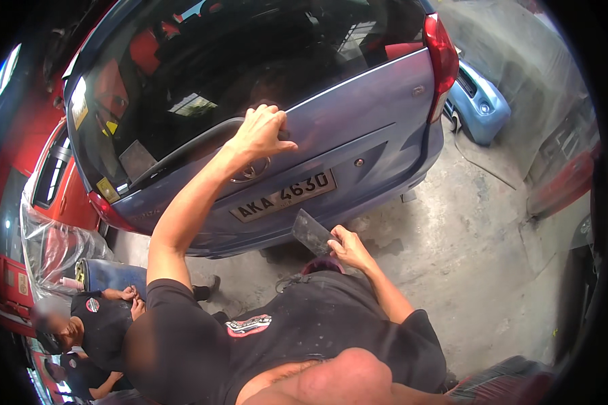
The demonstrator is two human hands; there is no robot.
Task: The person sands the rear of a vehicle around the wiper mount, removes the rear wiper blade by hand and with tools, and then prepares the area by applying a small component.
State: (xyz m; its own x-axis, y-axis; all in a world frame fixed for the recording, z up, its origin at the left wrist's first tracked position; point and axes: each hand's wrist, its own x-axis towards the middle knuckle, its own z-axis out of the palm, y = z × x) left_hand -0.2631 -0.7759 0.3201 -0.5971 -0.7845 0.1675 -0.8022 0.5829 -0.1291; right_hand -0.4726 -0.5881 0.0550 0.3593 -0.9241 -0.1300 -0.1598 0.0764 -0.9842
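My left hand (pixel 259 133) is raised at the lower edge of a car's rear window (pixel 203 74), fingers curled and thumb sticking out to the right. It closes round the base end of the black rear wiper (pixel 216 135); part of what lies under the palm is hidden. Lower down, in front of the bumper, my right hand (pixel 350 248) pinches a dark grey, flat, rectangular plate (pixel 311 233) by its near right corner. The blue-grey tailgate (pixel 365 115) is shut, with an emblem (pixel 250 170) and a licence plate (pixel 284 194) just below my left hand.
A light blue bumper (pixel 479 104) lies at the right near plastic sheeting (pixel 540 61). On the left stand a red vehicle (pixel 61 175) partly draped in clear plastic (pixel 54 250) and a blue drum (pixel 115 277). Two people in dark shirts (pixel 101 320) are at the lower left.
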